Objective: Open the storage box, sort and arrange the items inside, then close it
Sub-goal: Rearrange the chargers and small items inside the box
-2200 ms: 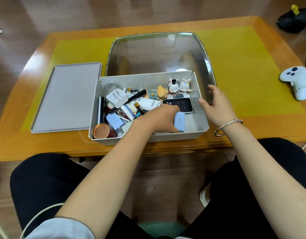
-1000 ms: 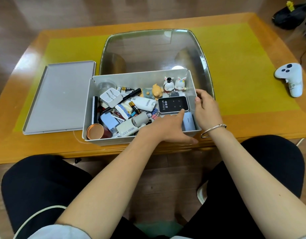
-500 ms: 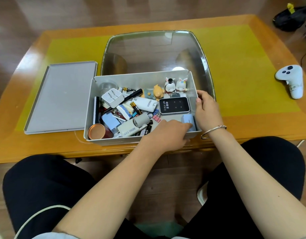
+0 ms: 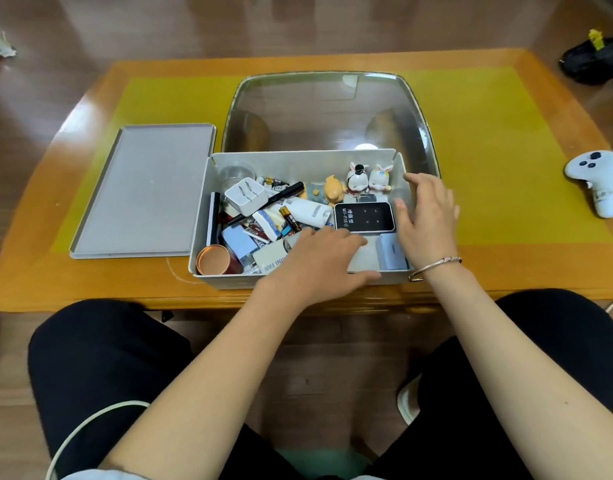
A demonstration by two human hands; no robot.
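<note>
Right now the storage box [image 4: 298, 280] sits open at the near edge of the bench [image 4: 506, 268], straight in front of the person, with its long side running left to right.

Closest to the person, the left hand [image 4: 327, 259] lies across the front wall of the box, palm down, fingers spread and fairly flat, holding nothing I can see. It rests over the near middle, just beside a pale card that says MINI FAN [image 4: 274, 259]. The right hand [image 4: 428, 220] is a bit farther in, over the right end of the box, fingers loose and apart, gripping nothing. A little blue case [image 4: 390, 252] stands between the two hands, near the right wall.

Just past the fingertips lies a black Wi-Fi gadget [image 4: 364, 218], flat, its long side left to right. Both hands are near it (the right one looks a touch nearer). I think it or the blue case gets moved next.

The left half of the box is a messy pile: a copper cup [image 4: 213, 260], a white plug [image 4: 244, 199], batteries [image 4: 287, 220]. The right near corner has the most free floor.

At the back wall stand three small toy figures [image 4: 364, 178]. The grey lid [image 4: 146, 192] lies flat to the left of the box, so there is room there.
</note>
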